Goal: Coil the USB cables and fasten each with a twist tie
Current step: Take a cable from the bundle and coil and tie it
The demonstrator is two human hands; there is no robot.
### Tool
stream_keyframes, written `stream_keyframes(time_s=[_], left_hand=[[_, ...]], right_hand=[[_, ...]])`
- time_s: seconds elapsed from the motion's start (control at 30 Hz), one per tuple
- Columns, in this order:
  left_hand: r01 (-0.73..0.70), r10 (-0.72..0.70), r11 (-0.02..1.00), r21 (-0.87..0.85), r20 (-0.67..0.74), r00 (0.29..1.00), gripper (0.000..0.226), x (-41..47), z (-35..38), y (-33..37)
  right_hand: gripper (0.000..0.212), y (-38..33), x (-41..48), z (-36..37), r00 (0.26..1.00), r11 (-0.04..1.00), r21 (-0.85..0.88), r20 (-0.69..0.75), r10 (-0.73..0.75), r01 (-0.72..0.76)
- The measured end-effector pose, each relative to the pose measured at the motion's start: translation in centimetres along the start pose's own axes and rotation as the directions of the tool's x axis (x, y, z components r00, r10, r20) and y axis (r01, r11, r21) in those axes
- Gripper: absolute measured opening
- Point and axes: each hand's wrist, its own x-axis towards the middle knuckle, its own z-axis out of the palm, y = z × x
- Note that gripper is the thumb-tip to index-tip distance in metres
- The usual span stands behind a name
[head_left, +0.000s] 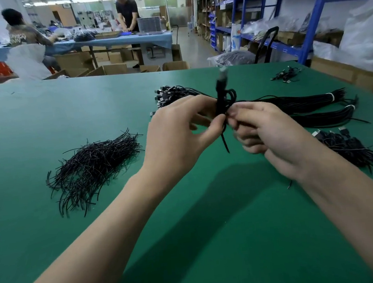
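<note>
Above the green table [40, 119] I hold a coiled black USB cable [223, 96] upright, its plug blurred at the top. My left hand [175, 133] pinches the coil's middle between thumb and fingers. My right hand [262, 128] pinches the same spot from the right, where a black twist tie [225, 140] hangs down below the coil. A heap of loose black twist ties [94, 167] lies to the left. Long bundles of uncoiled black cables [303, 106] lie behind my hands. Coiled, tied cables [349, 147] are piled at the right.
A small clump of cables [288, 75] lies at the table's far right. Blue shelving [314, 12] with boxes and bags stands to the right. Two people work at a blue table [113, 42] far behind, with cardboard boxes on the floor.
</note>
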Motion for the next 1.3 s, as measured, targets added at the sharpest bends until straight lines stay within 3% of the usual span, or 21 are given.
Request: stream_keyframes(time_s=[0.1,0.17,0.2,0.27,0.3,0.33,0.4,0.47,0.5,0.57,0.67,0.77,0.8,0.87,0.93,1.0,1.07,1.13,1.17,1.23,1.3], left_hand=[[-0.333,0.393,0.837,0.434,-0.053,0.918,0.014,-0.2,0.0,-0.6],[-0.413,0.486,0.768,0.49,-0.026,0.874,0.016,-0.2,0.0,-1.0],[-0.405,0.455,0.803,0.437,-0.012,0.89,0.017,-0.2,0.1,-1.1],[-0.248,0.258,0.949,0.195,-0.029,0.966,0.018,-0.3,0.2,-0.8],[-0.082,0.083,0.996,0.032,-0.047,0.995,0.018,-0.3,0.3,-0.6],[0.107,-0.113,0.984,-0.143,-0.029,0.993,0.017,-0.2,0.3,-0.5],[0.448,-0.41,0.815,-0.367,0.181,0.894,0.032,0.1,0.2,-0.3],[0.574,-0.444,0.73,-0.37,0.381,0.811,0.046,0.2,0.1,-0.4],[0.566,-0.42,0.733,-0.378,0.402,0.813,0.043,0.1,0.1,-0.5],[0.495,-0.373,0.755,-0.431,0.339,0.864,0.029,0.1,0.1,-0.5],[0.294,-0.264,0.892,-0.345,0.132,0.955,0.014,0.2,0.2,-0.8],[-0.038,0.037,0.999,-0.011,-0.04,0.998,0.011,0.0,0.2,-0.6],[-0.168,0.175,0.978,0.121,-0.051,0.983,0.011,-0.1,0.2,-0.6],[-0.408,0.451,0.838,0.363,-0.04,0.892,0.013,-0.2,0.2,-0.8],[-0.502,0.56,0.748,0.434,-0.008,0.828,0.015,-0.1,-0.1,-1.0],[-0.422,0.444,0.854,0.304,-0.004,0.896,0.016,0.0,-0.3,-1.1],[-0.086,0.087,0.996,0.012,-0.042,0.995,0.02,-0.2,-0.2,-0.7],[0.313,-0.297,0.91,-0.271,0.1,0.95,0.039,0.0,0.0,-0.3],[0.446,-0.39,0.835,-0.323,0.224,0.893,0.047,0.1,0.1,-0.3],[0.543,-0.415,0.766,-0.344,0.38,0.827,0.043,0.1,0.1,-0.3],[0.524,-0.38,0.754,-0.397,0.386,0.84,0.025,0.1,-0.1,-0.5]], right_hand=[[0.029,0.2,-0.1,-0.1,0.977,0.932,0.3,0.128,0.171,-0.203],[0.026,0.6,-0.1,0.1,0.98,0.928,0.32,0.119,0.159,-0.189],[0.03,0.8,-0.1,0.2,0.988,0.948,0.281,0.074,0.134,-0.149],[0.039,0.8,0.2,0.4,0.998,0.991,0.132,-0.063,0.028,-0.019],[0.038,0.7,0.3,0.3,0.991,0.998,0.014,-0.121,-0.065,0.067],[0.036,0.7,0.3,0.2,0.969,0.975,-0.151,-0.164,-0.185,0.161],[0.034,0.6,0.2,0.0,0.891,0.813,-0.487,-0.138,-0.432,0.318],[0.032,0.6,-0.2,0.2,0.834,0.647,-0.657,-0.049,-0.55,0.388],[0.032,0.6,-0.3,0.4,0.833,0.62,-0.682,-0.028,-0.552,0.388],[0.034,0.8,-0.1,0.6,0.89,0.714,-0.614,-0.039,-0.453,0.336],[0.037,0.7,0.1,0.5,0.988,0.983,-0.131,-0.072,-0.138,0.128],[0.036,0.3,0.1,0.0,0.988,0.944,0.292,0.062,0.14,-0.152],[0.034,0.2,0.0,-0.1,0.976,0.912,0.347,0.104,0.193,-0.217],[0.029,0.0,-0.2,-0.3,0.958,0.887,0.367,0.163,0.236,-0.281],[0.029,0.1,-0.3,-0.2,0.959,0.901,0.338,0.163,0.23,-0.273],[0.033,0.3,-0.2,0.0,0.979,0.935,0.288,0.077,0.191,-0.205],[0.034,0.2,0.0,0.1,0.996,0.982,0.177,-0.049,0.08,-0.07],[0.034,0.1,0.0,0.0,0.981,0.987,-0.102,-0.138,-0.135,0.121],[0.034,0.2,0.0,0.0,0.953,0.936,-0.274,-0.142,-0.267,0.221],[0.034,0.3,-0.1,0.1,0.882,0.763,-0.546,-0.087,-0.462,0.346],[0.033,0.3,-0.2,0.2,0.854,0.651,-0.668,-0.043,-0.519,0.362]])
